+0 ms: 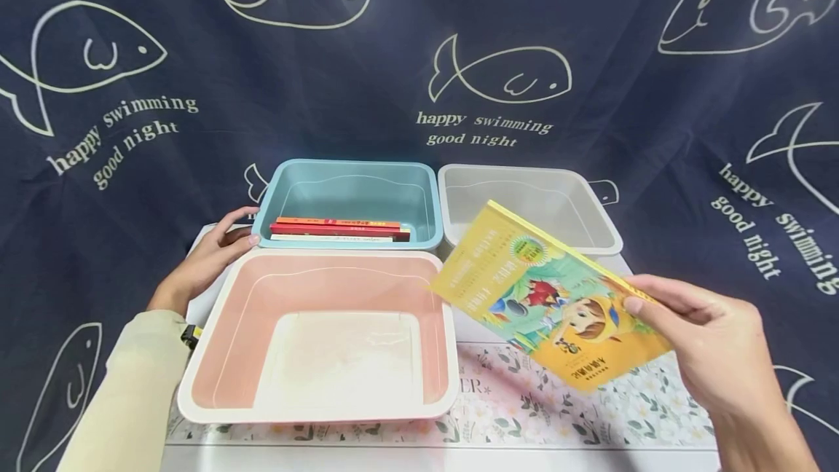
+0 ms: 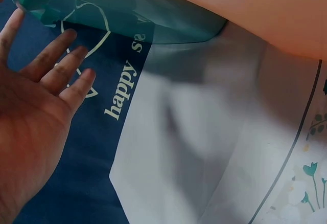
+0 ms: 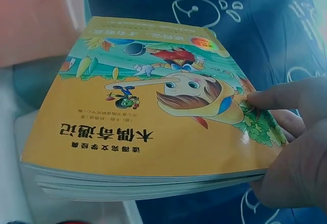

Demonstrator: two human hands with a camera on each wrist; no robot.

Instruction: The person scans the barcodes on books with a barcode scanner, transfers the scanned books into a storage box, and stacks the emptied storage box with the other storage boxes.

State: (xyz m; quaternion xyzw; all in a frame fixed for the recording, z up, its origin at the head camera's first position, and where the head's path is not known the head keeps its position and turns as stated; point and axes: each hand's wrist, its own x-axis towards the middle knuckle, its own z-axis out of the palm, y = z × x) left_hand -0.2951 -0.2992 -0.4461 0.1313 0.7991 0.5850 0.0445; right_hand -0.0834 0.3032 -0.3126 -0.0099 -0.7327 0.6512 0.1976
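My right hand [image 1: 721, 337] pinches a yellow picture-covered book [image 1: 557, 304] by its edge, thumb on the front cover. The book is raised and tilted, overlapping the right rim of the pink bin and the front of the grey bin in the head view. In the right wrist view, the book's cover [image 3: 153, 96] shows a long-nosed cartoon boy, and its page edges face the camera. At the left end of the blue bin [image 1: 354, 195], my left hand [image 1: 206, 264] touches the rim with spread fingers. Several thin books [image 1: 337, 229] stand on edge inside that bin.
A large pink bin [image 1: 328, 282] with a white base stands in front of the blue one. Beside the blue bin, at the back right, is a grey bin [image 1: 544, 199]. A floral mat [image 1: 498, 406] covers the front of the white table. A dark fish-print curtain [image 1: 367, 93] hangs behind.
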